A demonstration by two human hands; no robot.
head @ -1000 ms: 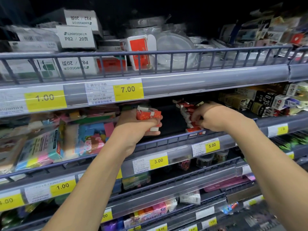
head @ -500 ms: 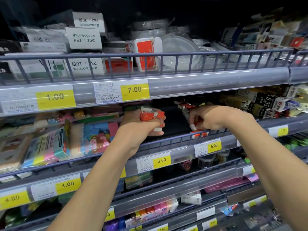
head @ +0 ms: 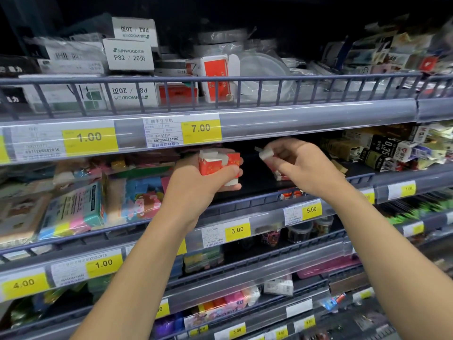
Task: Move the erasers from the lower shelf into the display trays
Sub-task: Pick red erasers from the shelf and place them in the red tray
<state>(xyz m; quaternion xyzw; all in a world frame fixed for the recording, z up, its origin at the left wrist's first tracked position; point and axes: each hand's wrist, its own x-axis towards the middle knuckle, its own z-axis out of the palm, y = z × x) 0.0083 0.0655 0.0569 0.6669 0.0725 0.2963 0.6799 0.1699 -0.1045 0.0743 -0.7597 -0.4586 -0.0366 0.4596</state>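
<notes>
My left hand grips a bunch of red-and-white sleeved erasers in front of the second shelf. My right hand is raised a little to the right of it and pinches a single eraser whose white end sticks out past my fingers. Another red-and-white eraser lies on the shelf behind the rail, just under my right hand. A dark gap on the shelf sits between my two hands.
A grey shelf rail with yellow price tags runs below my hands. Pastel eraser packs fill the shelf at left, small black and white boxes at right. White Sunwood boxes stand on the shelf above.
My right hand has lifted off the row of erasers at the shelf's front, carrying one eraser up and left toward my left hand. My left hand kept its bunch nearly still.
</notes>
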